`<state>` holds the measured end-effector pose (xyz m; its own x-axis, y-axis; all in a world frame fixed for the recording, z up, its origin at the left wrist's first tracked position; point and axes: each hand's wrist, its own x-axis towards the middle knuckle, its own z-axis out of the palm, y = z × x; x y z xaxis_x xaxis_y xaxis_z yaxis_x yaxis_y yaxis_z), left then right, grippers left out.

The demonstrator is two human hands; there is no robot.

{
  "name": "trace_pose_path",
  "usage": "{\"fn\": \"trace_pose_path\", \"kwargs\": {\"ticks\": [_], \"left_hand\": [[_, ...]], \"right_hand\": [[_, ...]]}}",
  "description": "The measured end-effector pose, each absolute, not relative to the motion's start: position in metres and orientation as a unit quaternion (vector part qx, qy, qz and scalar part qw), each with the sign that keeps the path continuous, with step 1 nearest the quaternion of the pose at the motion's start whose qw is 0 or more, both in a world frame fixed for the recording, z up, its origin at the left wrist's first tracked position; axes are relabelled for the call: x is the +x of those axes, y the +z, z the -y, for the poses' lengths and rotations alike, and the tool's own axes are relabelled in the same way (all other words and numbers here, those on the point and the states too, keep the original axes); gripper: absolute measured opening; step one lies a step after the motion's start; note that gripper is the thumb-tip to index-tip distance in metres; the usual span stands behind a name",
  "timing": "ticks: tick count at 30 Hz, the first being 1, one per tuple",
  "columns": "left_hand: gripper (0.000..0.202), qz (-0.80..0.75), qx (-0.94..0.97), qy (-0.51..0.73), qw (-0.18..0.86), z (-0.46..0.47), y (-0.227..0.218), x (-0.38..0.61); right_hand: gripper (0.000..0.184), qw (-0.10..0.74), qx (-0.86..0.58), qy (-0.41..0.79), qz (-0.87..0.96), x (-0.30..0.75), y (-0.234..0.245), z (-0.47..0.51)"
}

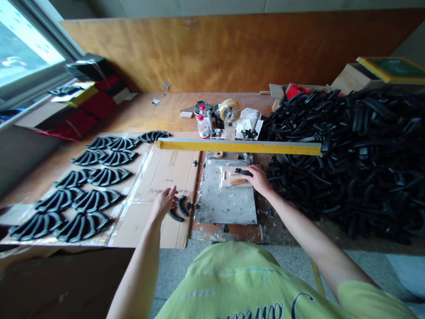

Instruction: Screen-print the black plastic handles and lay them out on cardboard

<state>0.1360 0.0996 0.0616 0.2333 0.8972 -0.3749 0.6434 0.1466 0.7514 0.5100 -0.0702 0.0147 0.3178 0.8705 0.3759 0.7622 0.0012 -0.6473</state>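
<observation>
My right hand (258, 178) pinches a black curved plastic piece (244, 172) over a small taped fixture block (231, 177) on the grey metal plate (226, 206). Whether the piece rests on the block, I cannot tell. My left hand (165, 201) is above the cardboard sheet (162, 166), its fingers loosely apart and nothing seen in them. Just right of it lie two curved black pieces (182, 206). Across the far end of the plate runs a long yellow-sided frame (239, 147), raised above the table.
A large heap of black plastic pieces (358, 164) covers the right side. Fanned rows of similar pieces (96, 190) lie on cardboard at left. Behind the frame stand a red-capped bottle (202, 127) and a tape roll (229, 110). Boxes (79, 106) are stacked by the window.
</observation>
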Motion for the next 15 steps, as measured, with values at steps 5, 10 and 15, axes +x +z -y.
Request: {"fn": "trace_pose_path", "kwargs": {"ticks": [5, 10, 15], "left_hand": [[0.053, -0.479, 0.663, 0.280, 0.503, -0.098, 0.130, 0.208], [0.046, -0.389, 0.599, 0.428, 0.554, -0.093, 0.171, 0.250], [0.049, -0.351, 0.581, 0.424, 0.600, -0.088, 0.181, 0.275]], "right_hand": [[0.022, 0.313, -0.611, 0.062, 0.724, 0.490, 0.005, 0.033], [0.028, 0.275, -0.607, 0.050, 0.744, 0.494, -0.001, 0.032], [0.034, 0.251, -0.605, 0.075, 0.752, 0.493, 0.012, 0.035]]}}
